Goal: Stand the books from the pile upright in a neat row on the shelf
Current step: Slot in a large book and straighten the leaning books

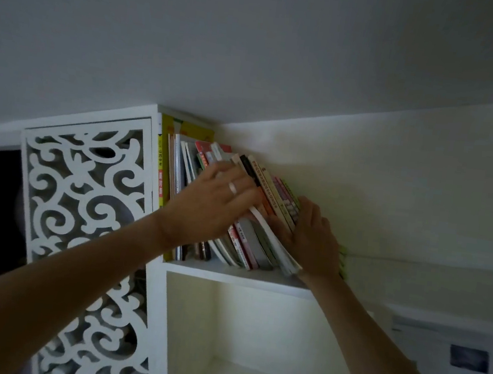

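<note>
A row of thin books [250, 248] stands on the top white shelf [229, 272], just under the ceiling. The books at the left stand upright against a tall yellow book [160, 177]; those at the right lean over to the left. My left hand [222, 198], with a ring on one finger, lies across the spines in the middle of the row, fingers spread and fairly straight. My right hand [313, 234] presses flat against the outermost leaning books from the right side. Green-edged books [343, 259] show behind that hand.
A white cabinet door with scroll cut-outs [84, 193] stands left of the shelf. Below the books is an open white compartment [252, 341]. A pale wall [423, 191] runs to the right, and the ceiling sits close above the books.
</note>
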A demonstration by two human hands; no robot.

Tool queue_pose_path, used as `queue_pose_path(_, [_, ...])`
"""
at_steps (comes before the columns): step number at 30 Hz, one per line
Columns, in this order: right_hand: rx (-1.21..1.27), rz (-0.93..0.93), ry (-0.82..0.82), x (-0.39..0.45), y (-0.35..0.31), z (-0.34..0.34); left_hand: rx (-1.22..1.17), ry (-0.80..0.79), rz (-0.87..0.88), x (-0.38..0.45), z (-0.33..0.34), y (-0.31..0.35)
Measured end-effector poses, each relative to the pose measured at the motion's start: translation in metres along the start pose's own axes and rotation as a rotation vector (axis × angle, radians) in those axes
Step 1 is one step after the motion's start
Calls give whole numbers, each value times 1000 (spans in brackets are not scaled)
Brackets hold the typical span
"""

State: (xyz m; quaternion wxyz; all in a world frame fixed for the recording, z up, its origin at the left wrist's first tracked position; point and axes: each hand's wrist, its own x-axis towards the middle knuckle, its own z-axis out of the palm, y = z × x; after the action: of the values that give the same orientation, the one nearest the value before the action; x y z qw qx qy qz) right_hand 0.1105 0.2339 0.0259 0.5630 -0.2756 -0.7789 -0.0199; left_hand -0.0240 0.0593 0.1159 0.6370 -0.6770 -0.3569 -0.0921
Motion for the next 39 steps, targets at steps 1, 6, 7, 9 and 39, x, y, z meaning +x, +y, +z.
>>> queue_pose_path(1, [21, 12, -34, 0, 0, -2, -55, 28, -73, -2, -4, -4])
queue_pose_path(6, [244, 5, -165, -4, 6, -14, -356, 256, -428, 5, -13, -4])
queue_pose_path(7, [318, -7, -195, -5, 5, -18, -426, 295, -495, 9, -10, -4])
queue_pose_path(9, [508, -45, -193, -6, 4, -27, -626, 407, -656, 25, -5, 0])
queue_pose_path(39, [435, 73, -436, -23, 60, -80, -1448, -96, -1737, 121, 58, 19])
